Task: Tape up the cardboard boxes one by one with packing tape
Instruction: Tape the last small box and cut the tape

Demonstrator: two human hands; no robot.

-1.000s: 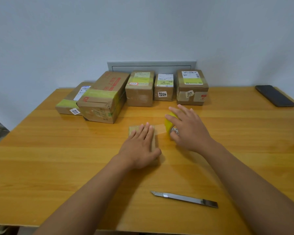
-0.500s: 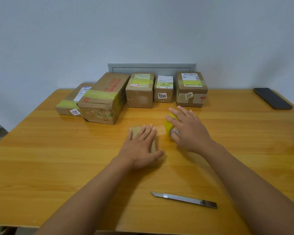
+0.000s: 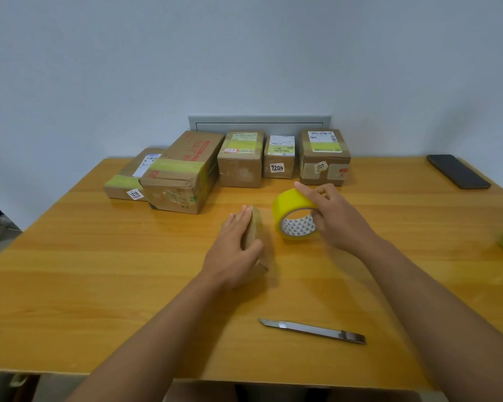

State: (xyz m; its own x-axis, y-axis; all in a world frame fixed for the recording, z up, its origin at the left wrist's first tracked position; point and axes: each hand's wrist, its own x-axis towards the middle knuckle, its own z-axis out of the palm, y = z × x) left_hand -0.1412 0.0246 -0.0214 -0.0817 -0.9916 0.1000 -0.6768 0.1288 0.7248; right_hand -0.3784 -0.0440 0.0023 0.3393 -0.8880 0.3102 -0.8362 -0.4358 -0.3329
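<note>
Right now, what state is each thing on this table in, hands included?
Small box: tilted up on the table, under the left hand.
Left hand: fingers flat on the small box, thumb round its edge.
Tape roll: standing on edge, gripped.
Right hand: grips the tape roll.
Knife: lying flat, untouched.
Phone: lying flat, screen dark.
Back boxes: closed, yellow tape on most.
</note>
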